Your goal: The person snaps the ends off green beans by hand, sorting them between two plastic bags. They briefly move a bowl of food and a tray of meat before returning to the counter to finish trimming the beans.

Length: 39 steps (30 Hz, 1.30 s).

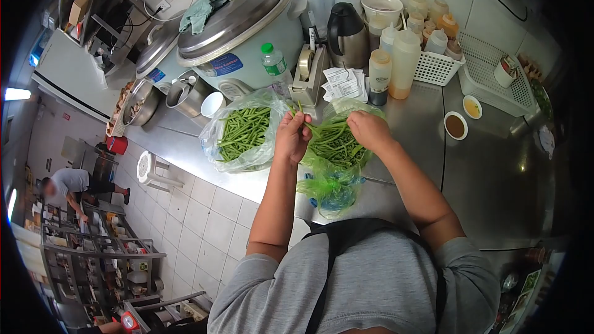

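Observation:
In the head view, my left hand (292,136) is closed in a pinch, with green bean tips sticking up above its fingers. My right hand (369,130) has its fingers curled at the upper edge of a green-tinted plastic bag, and beans run from it toward the left hand. Long green beans (334,148) fill that bag, just below and between both hands. Left of my left hand, a clear plastic bag (210,142) lies spread open around short cut bean pieces (244,133). A bunched green bag end (334,188) lies near the counter's front edge.
Behind stand two large rice cookers (247,31), a water bottle (275,65), a tape dispenser (309,74), receipts (344,85) and sauce bottles (405,62). Small sauce bowls (456,125) sit right on the steel counter (411,148). A person (74,185) works far left, beyond a white stool (151,170).

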### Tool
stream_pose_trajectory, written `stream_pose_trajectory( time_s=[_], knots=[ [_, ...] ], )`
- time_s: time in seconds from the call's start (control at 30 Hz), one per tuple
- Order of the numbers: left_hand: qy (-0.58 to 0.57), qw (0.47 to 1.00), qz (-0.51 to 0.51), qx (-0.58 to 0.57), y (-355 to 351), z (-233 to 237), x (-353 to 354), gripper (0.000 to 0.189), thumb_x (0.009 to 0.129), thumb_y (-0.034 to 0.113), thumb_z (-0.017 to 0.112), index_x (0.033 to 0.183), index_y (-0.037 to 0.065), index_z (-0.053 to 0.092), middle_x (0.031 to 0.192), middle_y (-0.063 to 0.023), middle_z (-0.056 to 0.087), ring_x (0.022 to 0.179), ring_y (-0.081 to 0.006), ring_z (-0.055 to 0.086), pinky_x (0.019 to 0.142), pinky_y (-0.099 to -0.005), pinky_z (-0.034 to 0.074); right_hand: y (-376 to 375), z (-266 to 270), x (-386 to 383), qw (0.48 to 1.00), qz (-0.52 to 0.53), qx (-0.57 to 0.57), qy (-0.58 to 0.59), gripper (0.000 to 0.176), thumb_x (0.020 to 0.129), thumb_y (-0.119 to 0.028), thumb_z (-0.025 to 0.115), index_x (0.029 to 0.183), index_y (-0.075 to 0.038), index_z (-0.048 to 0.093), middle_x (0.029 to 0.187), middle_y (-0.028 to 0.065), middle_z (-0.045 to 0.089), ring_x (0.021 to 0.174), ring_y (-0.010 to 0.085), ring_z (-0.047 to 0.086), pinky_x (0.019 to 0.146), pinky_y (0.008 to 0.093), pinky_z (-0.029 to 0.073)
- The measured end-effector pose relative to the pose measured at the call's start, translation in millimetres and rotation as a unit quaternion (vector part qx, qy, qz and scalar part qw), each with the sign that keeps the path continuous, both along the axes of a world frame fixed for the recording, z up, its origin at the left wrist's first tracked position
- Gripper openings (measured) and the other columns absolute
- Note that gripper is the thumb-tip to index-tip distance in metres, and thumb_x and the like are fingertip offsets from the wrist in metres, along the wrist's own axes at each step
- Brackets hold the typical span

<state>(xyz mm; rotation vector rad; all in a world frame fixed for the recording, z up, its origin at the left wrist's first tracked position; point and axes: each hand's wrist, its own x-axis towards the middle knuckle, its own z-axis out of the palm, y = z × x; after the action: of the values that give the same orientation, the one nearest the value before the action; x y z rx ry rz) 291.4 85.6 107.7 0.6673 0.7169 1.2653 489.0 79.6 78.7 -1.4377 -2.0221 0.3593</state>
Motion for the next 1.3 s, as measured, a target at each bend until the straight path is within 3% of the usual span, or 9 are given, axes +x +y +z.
stream_pose_trajectory(
  time_s=[0.2, 0.37, 0.47, 0.6, 0.83, 0.97, 1.07, 1.17, 1.3],
  knots=[
    [-0.009, 0.998, 0.066, 0.007, -3, -6, 5, 0.006, 0.084, 0.012, 0.048, 0.081, 0.011, 0.043, 0.071, -0.0025, 0.053, 0.049, -0.0080, 0.042, 0.045, -0.0199, 0.034, 26, -46, 3, 0.944, -0.148, -0.129, 0.266, 0.024, 0.080, -0.023, 0.044, 0.084, -0.002, 0.055, 0.073, 0.0149, 0.058, 0.066, 0.0275, 0.057, 0.061, 0.0357, 0.043],
    [0.010, 0.994, 0.102, 0.033, -2, -14, 11, 0.005, 0.084, 0.012, 0.047, 0.083, 0.010, 0.042, 0.071, -0.0033, 0.053, 0.050, -0.0083, 0.042, 0.046, -0.0201, 0.035, 10, -39, -11, 0.942, 0.044, -0.210, 0.259, 0.029, 0.080, -0.026, 0.049, 0.089, 0.001, 0.057, 0.068, 0.0084, 0.058, 0.059, 0.0162, 0.055, 0.057, 0.0275, 0.043],
    [0.008, 0.993, 0.106, 0.045, -3, -19, 19, 0.005, 0.084, 0.011, 0.047, 0.083, 0.010, 0.042, 0.072, -0.0035, 0.053, 0.051, -0.0084, 0.043, 0.046, -0.0200, 0.035, -7, -9, -32, 0.885, 0.123, -0.227, 0.388, 0.024, 0.080, -0.022, 0.051, 0.086, 0.000, 0.058, 0.065, 0.0086, 0.058, 0.058, 0.0150, 0.054, 0.056, 0.0271, 0.043],
    [0.043, 0.991, 0.110, 0.065, -6, -15, 25, 0.006, 0.084, 0.010, 0.047, 0.082, 0.010, 0.042, 0.073, -0.0042, 0.053, 0.052, -0.0090, 0.043, 0.047, -0.0206, 0.036, -1, -8, -30, 0.936, 0.115, -0.182, 0.277, 0.019, 0.078, -0.019, 0.051, 0.080, -0.001, 0.057, 0.064, 0.0111, 0.057, 0.058, 0.0185, 0.054, 0.056, 0.0302, 0.043],
    [0.105, 0.983, 0.111, 0.103, -14, -14, 32, 0.008, 0.083, 0.011, 0.047, 0.083, 0.009, 0.040, 0.073, -0.0047, 0.053, 0.052, -0.0074, 0.041, 0.046, -0.0190, 0.033, 35, -9, -6, 0.968, -0.095, -0.091, 0.215, 0.027, 0.078, -0.026, 0.046, 0.077, -0.001, 0.056, 0.073, 0.0178, 0.058, 0.070, 0.0354, 0.055, 0.061, 0.0392, 0.043],
    [0.131, 0.978, 0.128, 0.096, -12, -5, 21, 0.007, 0.083, 0.006, 0.046, 0.088, 0.007, 0.042, 0.071, -0.0035, 0.053, 0.054, -0.0069, 0.043, 0.048, -0.0192, 0.035, 42, -3, 4, 0.962, -0.068, -0.253, -0.081, 0.027, 0.077, -0.029, 0.048, 0.086, -0.007, 0.060, 0.080, 0.0155, 0.060, 0.076, 0.0318, 0.057, 0.066, 0.0415, 0.044],
    [0.221, 0.956, 0.149, 0.126, -4, -19, 19, 0.009, 0.083, 0.009, 0.045, 0.091, 0.005, 0.046, 0.071, -0.0026, 0.052, 0.062, -0.0081, 0.045, 0.056, -0.0209, 0.036, 46, -32, 0, 0.974, -0.058, -0.203, -0.081, 0.024, 0.078, -0.023, 0.045, 0.094, -0.014, 0.060, 0.091, 0.0146, 0.058, 0.083, 0.0305, 0.056, 0.071, 0.0402, 0.044],
    [0.321, 0.922, 0.155, 0.152, -7, -25, 14, 0.014, 0.084, 0.017, 0.045, 0.093, 0.008, 0.052, 0.071, 0.0005, 0.051, 0.057, -0.0046, 0.039, 0.049, -0.0184, 0.030, 43, -54, -7, 0.978, -0.031, -0.172, -0.113, 0.025, 0.077, -0.015, 0.043, 0.096, -0.017, 0.060, 0.101, 0.0153, 0.053, 0.091, 0.0319, 0.052, 0.077, 0.0411, 0.042],
    [0.243, 0.955, 0.145, 0.089, -3, -30, 10, 0.013, 0.084, 0.017, 0.045, 0.086, 0.006, 0.051, 0.062, 0.0026, 0.043, 0.052, -0.0048, 0.037, 0.046, -0.0194, 0.030, 49, -66, -3, 0.981, 0.015, -0.153, -0.118, 0.021, 0.073, -0.017, 0.046, 0.084, -0.014, 0.063, 0.089, 0.0162, 0.056, 0.081, 0.0321, 0.055, 0.072, 0.0416, 0.044]
  ],
)
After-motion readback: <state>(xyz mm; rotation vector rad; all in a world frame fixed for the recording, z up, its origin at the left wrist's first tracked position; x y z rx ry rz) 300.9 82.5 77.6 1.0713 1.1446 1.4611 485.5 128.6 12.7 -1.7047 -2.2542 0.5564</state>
